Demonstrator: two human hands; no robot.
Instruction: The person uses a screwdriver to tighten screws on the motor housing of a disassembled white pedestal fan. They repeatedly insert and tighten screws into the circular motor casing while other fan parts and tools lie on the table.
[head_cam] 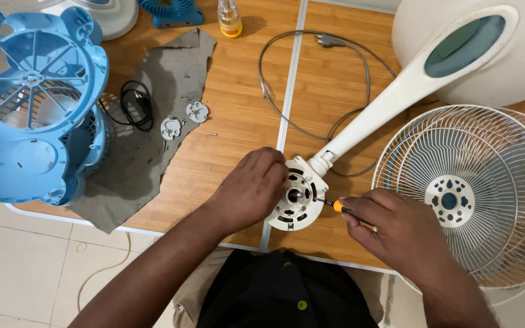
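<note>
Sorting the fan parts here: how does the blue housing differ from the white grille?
The blue housing is solid moulded plastic with a few thick spokes; the white grille is thin wire with many fine spokes. The housing lies at the left edge, partly on a grey cloth; the grille lies at the right, beside the right hand. Neither hand touches either one; the left hand rests on the motor mount. Both are round with a central hub.

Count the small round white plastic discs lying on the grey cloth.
2. Both small round white plastic discs lie side by side on the grey cloth, left of the left hand: one nearer the coiled black cable, the other near the cloth's right edge. Others may be hidden.
</note>
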